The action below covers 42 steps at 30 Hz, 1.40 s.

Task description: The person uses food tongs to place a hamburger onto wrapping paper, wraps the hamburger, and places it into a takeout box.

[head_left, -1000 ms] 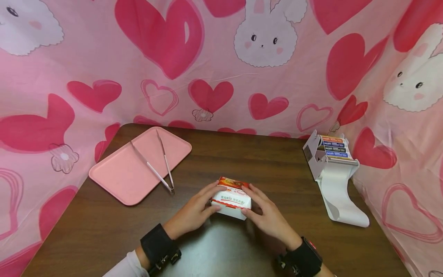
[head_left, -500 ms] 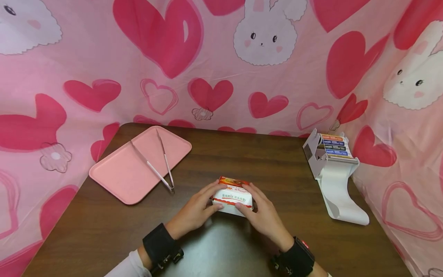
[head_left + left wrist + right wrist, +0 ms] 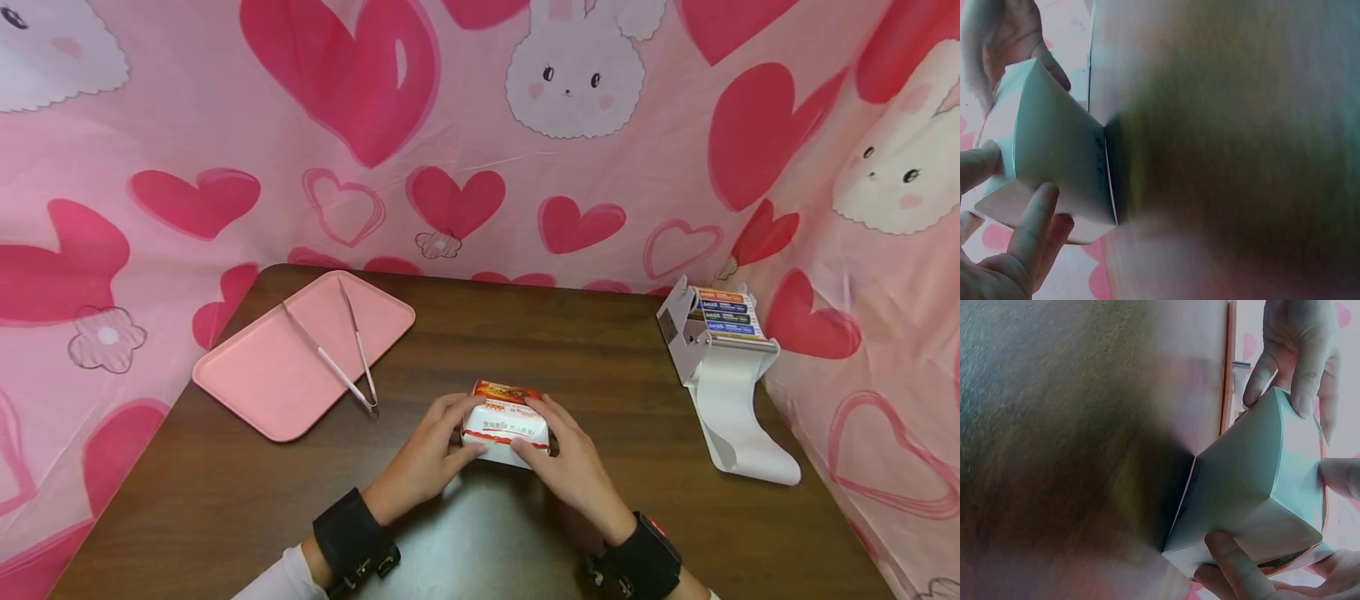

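A white paper food box [image 3: 504, 428] with red and orange print and a slanted lid stands on the brown table, between both hands. My left hand [image 3: 429, 452] grips its left side, with the thumb at the lower front edge and the fingers reaching over the top left. On the other side my right hand [image 3: 581, 468] holds the box, its thumb across the front and its fingers along the right side. The box's plain front wall [image 3: 1063, 144] fills much of the left wrist view. In the right wrist view the wall [image 3: 1241, 462] narrows down towards the table.
A pink tray [image 3: 258, 392] lies at the back left. Open metal tongs [image 3: 322, 354] rest across it, their joined end over the table. At the right stands a white dispenser [image 3: 682, 350] with a strip of white paper [image 3: 742, 425] hanging out. A pink heart-print cloth [image 3: 465, 92] encloses the table.
The box has turned slightly and shifted a little right. My right thumb has slid left across its front. During the last half second the hands have hardly moved.
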### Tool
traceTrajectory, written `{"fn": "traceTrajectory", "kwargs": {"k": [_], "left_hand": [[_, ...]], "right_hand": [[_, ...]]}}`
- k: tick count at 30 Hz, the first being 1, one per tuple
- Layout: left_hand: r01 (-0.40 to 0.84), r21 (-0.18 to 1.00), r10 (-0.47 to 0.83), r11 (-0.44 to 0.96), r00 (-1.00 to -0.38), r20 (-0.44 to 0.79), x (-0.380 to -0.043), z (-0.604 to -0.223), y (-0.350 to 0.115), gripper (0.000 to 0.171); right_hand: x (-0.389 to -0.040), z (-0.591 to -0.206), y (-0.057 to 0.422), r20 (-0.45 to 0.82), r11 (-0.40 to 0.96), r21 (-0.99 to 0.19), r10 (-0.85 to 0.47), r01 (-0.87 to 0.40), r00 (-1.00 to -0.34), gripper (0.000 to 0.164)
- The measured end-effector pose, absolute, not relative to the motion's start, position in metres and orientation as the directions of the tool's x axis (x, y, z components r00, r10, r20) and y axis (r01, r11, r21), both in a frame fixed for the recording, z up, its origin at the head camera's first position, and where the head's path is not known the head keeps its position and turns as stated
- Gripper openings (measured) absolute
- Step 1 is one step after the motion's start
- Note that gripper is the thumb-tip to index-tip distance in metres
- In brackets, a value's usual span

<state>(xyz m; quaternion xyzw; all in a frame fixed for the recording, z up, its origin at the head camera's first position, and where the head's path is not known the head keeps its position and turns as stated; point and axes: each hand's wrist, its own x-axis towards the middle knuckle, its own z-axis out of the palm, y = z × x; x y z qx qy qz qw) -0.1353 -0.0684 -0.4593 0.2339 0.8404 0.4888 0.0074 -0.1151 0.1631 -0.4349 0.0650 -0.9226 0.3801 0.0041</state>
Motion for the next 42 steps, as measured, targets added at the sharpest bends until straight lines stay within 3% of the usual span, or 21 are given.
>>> {"fn": "traceTrajectory", "kwargs": {"k": [13, 21, 28, 42], "left_hand": [[0.328, 0.862, 0.365, 0.386, -0.913, 0.184, -0.134, -0.459, -0.066, 0.065], [0.364, 0.776, 0.353, 0.516, -0.915, 0.194, -0.128, -0.452, -0.064, 0.065], [0.327, 0.853, 0.365, 0.406, -0.914, 0.177, -0.127, -0.456, -0.065, 0.062], [0.317, 0.815, 0.348, 0.486, -0.925, 0.152, -0.120, -0.458, -0.062, 0.060]], "right_hand": [[-0.110, -0.441, 0.161, 0.120, 0.702, -0.689, -0.133, -0.179, -0.984, 0.061], [-0.108, -0.445, 0.159, 0.138, 0.716, -0.674, -0.120, -0.182, -0.983, 0.065], [-0.106, -0.448, 0.160, 0.122, 0.703, -0.691, -0.117, -0.169, -0.986, 0.065], [-0.104, -0.455, 0.165, 0.116, 0.672, -0.714, -0.161, -0.195, -0.980, 0.063]]}}
